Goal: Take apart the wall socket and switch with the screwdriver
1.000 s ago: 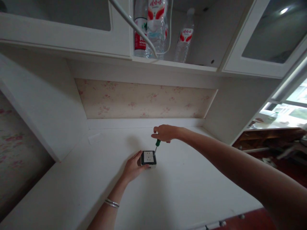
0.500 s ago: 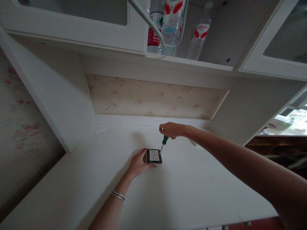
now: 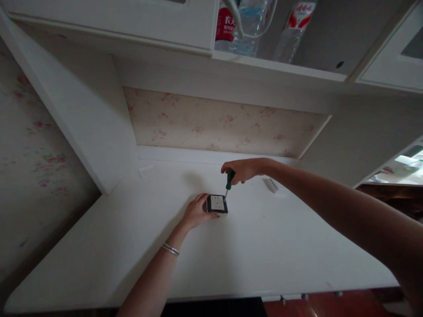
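A wall socket [image 3: 217, 203] with a white face and a dark frame rests on the white desk top. My left hand [image 3: 197, 212] grips it from the left, with the thumb along its near edge and the fingers at its far left side. Above its right side, my right hand [image 3: 243, 171] is closed around the green handle of a screwdriver [image 3: 229, 179]. The shaft slants down, and its tip meets the right part of the socket's frame. Whether the tip sits in a screw is too small to make out.
On the white desk [image 3: 132, 237], a small white block [image 3: 274, 186] lies behind my right forearm and a flat white piece [image 3: 146, 171] at the back left. Overhead, an open cabinet [image 3: 324, 44] holds plastic bottles [image 3: 294, 28], with a pale cable [image 3: 235, 17] hanging in front.
My view has tilted down and shifted, baring the desk's front edge. The right-hand fingers have opened slightly around the screwdriver handle, showing more of it. My left hand still grips the socket.
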The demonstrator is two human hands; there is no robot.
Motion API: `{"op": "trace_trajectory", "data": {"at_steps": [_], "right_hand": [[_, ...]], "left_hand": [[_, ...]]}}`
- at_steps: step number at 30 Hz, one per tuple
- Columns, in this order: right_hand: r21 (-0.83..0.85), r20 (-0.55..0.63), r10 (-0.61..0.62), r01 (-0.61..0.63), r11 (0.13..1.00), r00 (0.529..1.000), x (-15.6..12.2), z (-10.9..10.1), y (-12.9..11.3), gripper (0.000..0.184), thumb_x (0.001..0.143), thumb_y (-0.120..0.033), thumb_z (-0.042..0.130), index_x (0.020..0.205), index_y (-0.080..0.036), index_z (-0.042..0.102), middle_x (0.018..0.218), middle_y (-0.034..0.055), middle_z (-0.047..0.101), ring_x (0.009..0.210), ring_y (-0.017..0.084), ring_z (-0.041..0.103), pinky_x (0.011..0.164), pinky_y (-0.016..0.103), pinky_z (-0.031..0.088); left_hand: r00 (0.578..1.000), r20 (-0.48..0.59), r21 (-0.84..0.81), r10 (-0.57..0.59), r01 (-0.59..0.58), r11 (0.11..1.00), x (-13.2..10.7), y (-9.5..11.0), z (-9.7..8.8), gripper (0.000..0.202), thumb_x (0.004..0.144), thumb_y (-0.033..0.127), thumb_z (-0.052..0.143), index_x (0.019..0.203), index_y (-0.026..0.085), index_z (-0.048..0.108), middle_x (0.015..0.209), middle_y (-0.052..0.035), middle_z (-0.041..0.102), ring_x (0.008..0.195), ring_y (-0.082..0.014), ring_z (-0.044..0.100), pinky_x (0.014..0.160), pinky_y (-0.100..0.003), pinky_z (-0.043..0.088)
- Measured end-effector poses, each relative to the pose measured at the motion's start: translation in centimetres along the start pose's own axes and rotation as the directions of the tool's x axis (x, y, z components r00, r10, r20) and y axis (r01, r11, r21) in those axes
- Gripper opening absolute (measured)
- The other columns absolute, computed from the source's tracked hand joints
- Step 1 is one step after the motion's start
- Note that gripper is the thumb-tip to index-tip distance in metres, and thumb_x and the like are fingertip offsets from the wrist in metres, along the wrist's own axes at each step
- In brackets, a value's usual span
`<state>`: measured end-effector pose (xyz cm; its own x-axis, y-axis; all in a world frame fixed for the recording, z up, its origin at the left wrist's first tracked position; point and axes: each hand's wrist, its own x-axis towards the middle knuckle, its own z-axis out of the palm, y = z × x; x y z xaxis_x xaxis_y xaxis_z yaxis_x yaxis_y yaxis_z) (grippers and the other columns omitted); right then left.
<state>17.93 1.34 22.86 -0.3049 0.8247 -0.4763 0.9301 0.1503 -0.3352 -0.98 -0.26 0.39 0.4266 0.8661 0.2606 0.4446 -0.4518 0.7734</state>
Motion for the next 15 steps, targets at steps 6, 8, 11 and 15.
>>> {"op": "trace_trajectory", "data": {"at_steps": [6,8,11,15], "right_hand": [[-0.020,-0.139,0.103,-0.107,0.994,0.985,0.8,0.4,0.6,0.034,0.086,-0.037,0.049,0.111,-0.015,0.051,0.095,0.0122,0.066,0.056,0.014,0.060,0.049,0.025,0.047],[-0.007,-0.161,0.056,-0.057,0.998,0.985,0.9,0.6,0.7,0.042,0.078,-0.025,0.058,0.118,-0.018,0.047,0.097,0.0105,0.065,0.062,0.015,0.062,0.050,0.023,0.047],[-0.051,-0.214,0.064,-0.077,0.996,0.975,0.7,1.1,0.5,0.045,0.071,-0.024,0.064,0.114,-0.019,0.050,0.090,0.0089,0.066,0.065,0.017,0.062,0.048,0.023,0.046],[-0.144,-0.302,0.137,-0.187,0.972,0.943,0.3,1.6,-0.1,0.038,0.079,-0.045,0.058,0.103,-0.015,0.056,0.064,0.0062,0.063,0.048,0.016,0.058,0.043,0.025,0.043]], "left_hand": [[0.999,0.024,0.033,0.023,-0.024,0.999,0.0,-0.2,-0.1,0.071,0.061,0.043,0.080,0.123,0.024,0.052,0.127,-0.0070,0.055,0.116,-0.0264,0.052,0.099,-0.037,0.040],[0.999,0.032,0.038,0.019,-0.020,0.999,0.0,-0.4,0.1,0.073,0.061,0.042,0.080,0.126,0.023,0.051,0.134,-0.0082,0.050,0.122,-0.0275,0.048,0.103,-0.039,0.037],[1.000,0.019,0.054,-0.004,0.003,0.999,-0.1,-0.7,0.3,0.078,0.061,0.043,0.080,0.129,0.023,0.048,0.142,-0.0086,0.043,0.129,-0.0282,0.041,0.107,-0.041,0.032],[1.000,-0.007,0.052,-0.003,0.003,0.999,-0.1,-0.6,0.4,0.080,0.060,0.045,0.080,0.129,0.023,0.046,0.133,-0.0077,0.052,0.121,-0.0274,0.048,0.103,-0.039,0.037]]}}
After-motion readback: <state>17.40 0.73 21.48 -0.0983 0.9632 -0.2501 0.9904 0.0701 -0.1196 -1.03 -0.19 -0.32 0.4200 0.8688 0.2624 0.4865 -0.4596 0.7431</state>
